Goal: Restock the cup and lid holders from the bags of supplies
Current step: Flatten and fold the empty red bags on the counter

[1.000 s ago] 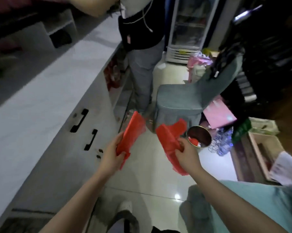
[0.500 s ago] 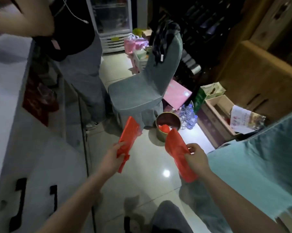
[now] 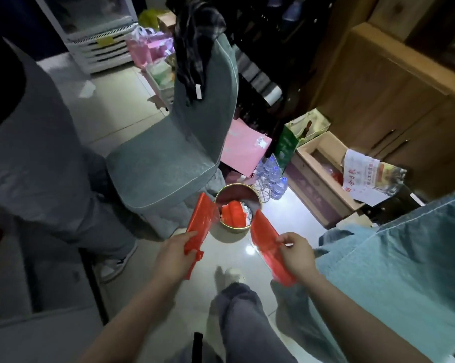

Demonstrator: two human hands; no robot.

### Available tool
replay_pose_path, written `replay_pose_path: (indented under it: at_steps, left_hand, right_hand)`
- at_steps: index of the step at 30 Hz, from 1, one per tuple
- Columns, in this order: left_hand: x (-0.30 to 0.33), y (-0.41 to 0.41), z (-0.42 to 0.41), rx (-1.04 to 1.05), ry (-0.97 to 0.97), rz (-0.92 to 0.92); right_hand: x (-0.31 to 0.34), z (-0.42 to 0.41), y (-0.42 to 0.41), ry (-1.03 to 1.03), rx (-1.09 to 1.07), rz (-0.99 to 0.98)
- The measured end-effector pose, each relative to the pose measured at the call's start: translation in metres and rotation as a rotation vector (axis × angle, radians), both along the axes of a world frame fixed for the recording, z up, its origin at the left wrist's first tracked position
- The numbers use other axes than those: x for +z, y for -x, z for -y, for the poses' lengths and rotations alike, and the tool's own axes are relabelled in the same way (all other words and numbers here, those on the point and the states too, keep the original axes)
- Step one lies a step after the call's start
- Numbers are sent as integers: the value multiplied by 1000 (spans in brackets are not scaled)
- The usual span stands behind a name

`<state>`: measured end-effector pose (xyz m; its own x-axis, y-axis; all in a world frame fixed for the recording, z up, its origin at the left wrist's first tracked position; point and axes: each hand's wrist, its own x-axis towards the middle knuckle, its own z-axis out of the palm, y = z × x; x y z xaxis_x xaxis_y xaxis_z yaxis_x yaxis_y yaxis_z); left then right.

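The left hand reached forward, fingers curled round one red plastic bag that stood up and away from it. To its right, the right hand pinched a second red bag between thumb and fingers, that bag hanging below the wrist. Two bags, then, one per hand, well apart. Just beyond and between the hands stood one round gold-rimmed bin on the floor, hemmed by a grey chair behind it; bare tile lay beneath both hands.
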<state>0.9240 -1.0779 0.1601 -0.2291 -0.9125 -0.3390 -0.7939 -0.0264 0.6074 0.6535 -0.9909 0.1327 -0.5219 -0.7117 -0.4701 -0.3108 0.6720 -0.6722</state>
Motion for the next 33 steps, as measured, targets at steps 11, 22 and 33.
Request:
replay_pose_path:
  at_steps: [11,22,33]
  left_hand:
    - [-88,102,151,-163,-249,100]
    - [-217,162,227,-391,-321,39]
    - [-192,154,233,-394,-432,114]
  right_hand:
    - [-71,146,58,-92,-42,93]
    - [-203,229,58,-108,-69,158]
    - [-175,209,53,-140,-205,376]
